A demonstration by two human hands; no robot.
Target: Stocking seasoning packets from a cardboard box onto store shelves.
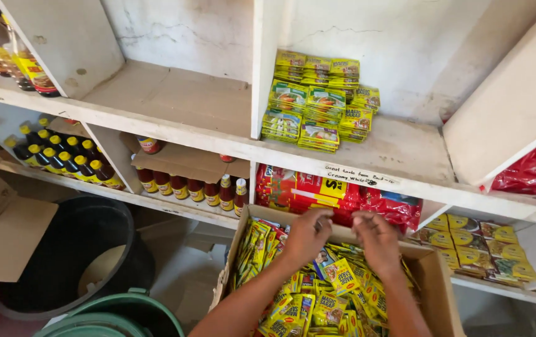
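A cardboard box full of small yellow-green seasoning sachets stands below the white shelf. Both my hands reach down into it. My left hand presses onto the sachets near the box's far wall, fingers curled among them. Just to its right, my right hand also has its fingers bent into the sachets. Whether either hand grips a sachet is hidden by the fingers. Neat stacks of the same sachets lie on the upper shelf above the box.
Red packets fill the shelf behind the box, with more at right. Dark sauce bottles with yellow caps and red-labelled bottles stand at left. A black bin and a green lid sit on the floor.
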